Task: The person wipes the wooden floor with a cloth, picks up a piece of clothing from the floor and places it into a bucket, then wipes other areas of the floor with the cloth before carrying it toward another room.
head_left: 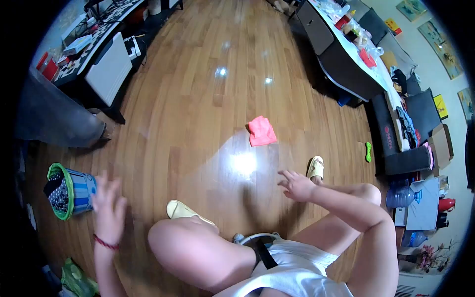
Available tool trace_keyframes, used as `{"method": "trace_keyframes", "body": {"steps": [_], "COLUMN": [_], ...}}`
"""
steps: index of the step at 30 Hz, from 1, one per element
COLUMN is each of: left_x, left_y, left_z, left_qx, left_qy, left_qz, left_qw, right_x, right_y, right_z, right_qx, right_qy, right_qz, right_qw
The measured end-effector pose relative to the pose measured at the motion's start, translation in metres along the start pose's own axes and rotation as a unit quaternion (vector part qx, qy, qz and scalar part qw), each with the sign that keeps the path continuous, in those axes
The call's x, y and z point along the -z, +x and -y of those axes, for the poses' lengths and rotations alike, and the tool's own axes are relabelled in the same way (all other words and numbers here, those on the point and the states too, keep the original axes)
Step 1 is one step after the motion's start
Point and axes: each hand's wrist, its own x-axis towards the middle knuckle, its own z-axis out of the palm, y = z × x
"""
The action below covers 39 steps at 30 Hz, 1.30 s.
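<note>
My left hand (pixel 108 210) is raised at the left with its fingers apart and slightly blurred, beside a blue striped basket (pixel 83 190) with a green rim and dark cloth inside. My right hand (pixel 297 186) hangs over the floor near my right knee, fingers spread and loosely bent, with nothing in it. A folded pink cloth (pixel 261 131) lies on the wooden floor, beyond both hands and touching neither. Yellow slippers (pixel 316 168) are on my feet.
A low cabinet (pixel 110 69) stands at the upper left. At the upper right is a long table (pixel 341 74) covered with items, beside a dark sofa (pixel 408 161). A green object (pixel 368 152) lies on the floor near it. Water bottles (pixel 400 197) stand at the right.
</note>
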Motion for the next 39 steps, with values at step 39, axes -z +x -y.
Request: {"method": "trace_keyframes", "body": {"steps": [39], "left_x": [-0.183], "left_y": [-0.009], "left_z": [-0.437], "left_qx": [0.448], "left_qy": [-0.390], "left_qz": [0.172], "left_qw": [0.786], "right_x": [-0.134], "right_y": [0.262], "right_z": [-0.269], "right_qx": [0.091], "right_qy": [0.139], "right_qz": [-0.197], "right_qw": [0.966]}}
